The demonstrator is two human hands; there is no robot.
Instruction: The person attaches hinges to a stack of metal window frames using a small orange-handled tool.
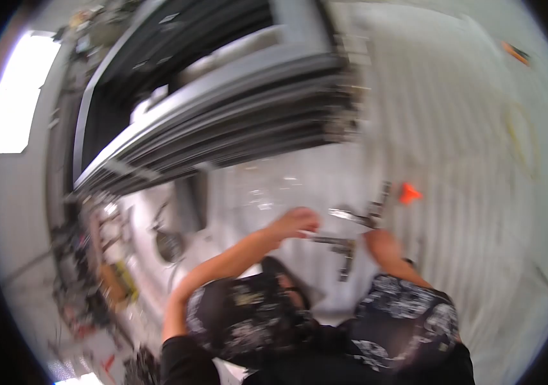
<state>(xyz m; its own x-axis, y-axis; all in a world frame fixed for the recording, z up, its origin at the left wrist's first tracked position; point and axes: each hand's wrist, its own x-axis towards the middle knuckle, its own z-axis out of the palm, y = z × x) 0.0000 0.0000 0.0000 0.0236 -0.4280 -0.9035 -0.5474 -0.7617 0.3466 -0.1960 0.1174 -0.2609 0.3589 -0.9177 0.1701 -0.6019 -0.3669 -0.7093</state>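
Observation:
Motion blurs both hands. In front of my left knee, my left hand (295, 222) has its fingers bent. Its fingertips are close to the end of a dark L-shaped metal bracket (346, 256); contact cannot be made out. My right hand (382, 248), just past my right knee, seems closed at the corner of a second L-shaped metal bracket (350, 217). One arm of that bracket shines toward the left; the other points away from me. The right fingers themselves are mostly smeared. Just beyond it on the right sits a small bright orange piece (409, 193).
A large stack of dark grey frames (222, 109) fills the far left. Pale ribbed sheeting (441, 128) covers the floor to the right, with an orange and black tool (516, 54) far off. Left of me are a round metallic object (170, 246) and clutter around a cardboard box (115, 283).

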